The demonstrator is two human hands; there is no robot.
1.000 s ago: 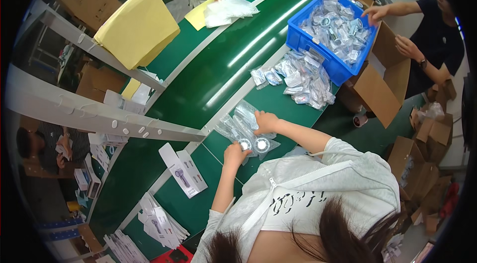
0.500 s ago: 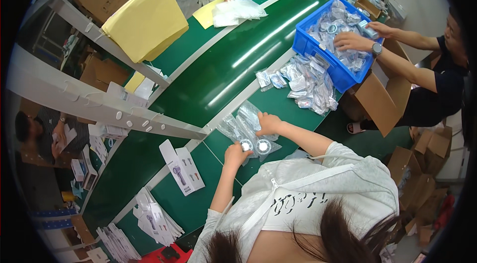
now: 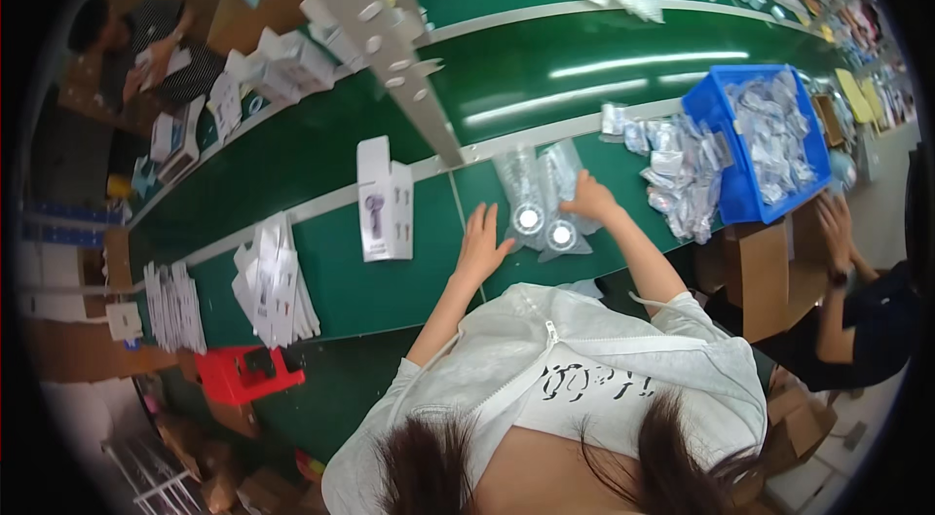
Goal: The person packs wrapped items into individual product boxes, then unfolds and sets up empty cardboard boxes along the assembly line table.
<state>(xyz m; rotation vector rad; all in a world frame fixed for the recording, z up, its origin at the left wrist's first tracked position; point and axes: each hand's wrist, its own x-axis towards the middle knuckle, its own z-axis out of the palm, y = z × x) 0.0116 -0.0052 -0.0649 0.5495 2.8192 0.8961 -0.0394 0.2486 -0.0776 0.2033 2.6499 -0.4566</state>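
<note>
At the far left of the green surface, fanned stacks of white printed leaflets lay near its front edge, with a red plastic tray just below them. Next along, an unfolded white cardboard carton lay flat on the surface. The left hand rested open, fingers spread and palm down on the surface, holding nothing, just beside the clear plastic packets with round white discs inside. Those packets lay between the two hands, near the front edge. The right hand was pressed on the packets' right side, fingers curled loosely onto the plastic; whether it gripped one could not be told. Further right a loose heap of clear bagged parts spread toward a blue plastic crate filled with more, where another person's hand hovered.
</note>
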